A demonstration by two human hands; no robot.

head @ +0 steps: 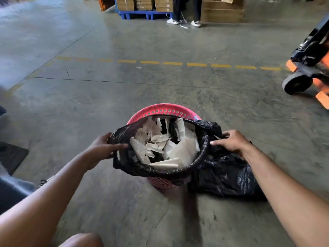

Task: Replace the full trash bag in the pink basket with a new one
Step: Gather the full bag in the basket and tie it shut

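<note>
A pink perforated basket (165,109) stands on the concrete floor in front of me. Inside it sits a black trash bag (160,172) filled with white paper scraps (167,148). The bag's rim is pulled off the basket's far edge and still hangs over the near edge. My left hand (102,148) grips the bag's rim on the left side. My right hand (231,141) grips the rim on the right. A second crumpled black bag (229,177) lies on the floor right of the basket, under my right forearm.
An orange and black pallet jack (309,68) stands at the right. A person's legs (185,13) are at the back by a blue pallet (142,15) stacked with cardboard boxes. A dashed yellow line (172,63) crosses the floor. Dark objects (10,157) sit at the left edge.
</note>
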